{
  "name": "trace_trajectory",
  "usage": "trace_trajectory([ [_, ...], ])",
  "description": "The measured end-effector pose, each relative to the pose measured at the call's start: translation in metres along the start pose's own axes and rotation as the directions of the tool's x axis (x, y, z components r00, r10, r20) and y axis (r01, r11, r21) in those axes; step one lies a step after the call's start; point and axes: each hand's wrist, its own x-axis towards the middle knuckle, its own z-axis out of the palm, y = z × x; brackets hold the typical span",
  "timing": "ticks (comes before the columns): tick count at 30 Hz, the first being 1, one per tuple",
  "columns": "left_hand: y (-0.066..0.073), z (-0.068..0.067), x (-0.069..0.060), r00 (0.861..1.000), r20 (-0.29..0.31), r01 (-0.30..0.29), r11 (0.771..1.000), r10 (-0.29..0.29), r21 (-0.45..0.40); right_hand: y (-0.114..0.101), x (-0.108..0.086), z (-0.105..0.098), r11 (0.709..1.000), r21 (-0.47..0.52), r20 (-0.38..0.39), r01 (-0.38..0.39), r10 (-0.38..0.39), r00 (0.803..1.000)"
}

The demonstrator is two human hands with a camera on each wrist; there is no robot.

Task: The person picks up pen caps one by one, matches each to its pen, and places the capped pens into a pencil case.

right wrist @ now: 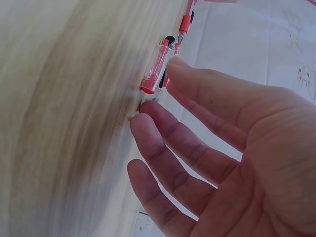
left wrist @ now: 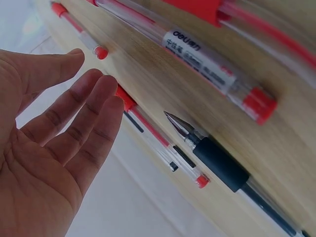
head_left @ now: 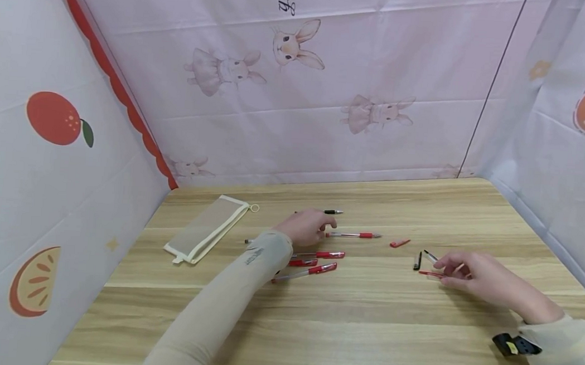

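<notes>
My left hand hovers over a spread of gel pens, its fingers loosely bent. No pen lies within its grasp in the left wrist view, where an uncapped black gel pen and several red gel pens are around it. Just beyond the hand in the head view, a red pen points right. My right hand is beside loose pen caps, with fingers curved and apart. A red cap lies by its thumb tip; whether they touch I cannot tell. A black cap lies beside it.
A beige zip pouch with a ring pull lies at the left of the wooden table. Another red cap sits between the hands. Printed cloth walls enclose the table at the back and sides.
</notes>
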Motion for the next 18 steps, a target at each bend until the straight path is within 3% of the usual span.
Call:
trace_trajectory([
  [9, 0.01, 0.0, 0.01, 0.999, 0.036, 0.038, 0.999, -0.039, 0.023, -0.002, 0.0, 0.0, 1.0, 0.003, 0.005, -0.007, 0.007, 1.0],
  [18, 0.014, 0.009, 0.024, 0.997, 0.061, 0.051, 0.996, -0.055, 0.077, -0.005, 0.002, 0.001, 1.0, -0.027, 0.022, -0.005, 0.006, 1.0],
])
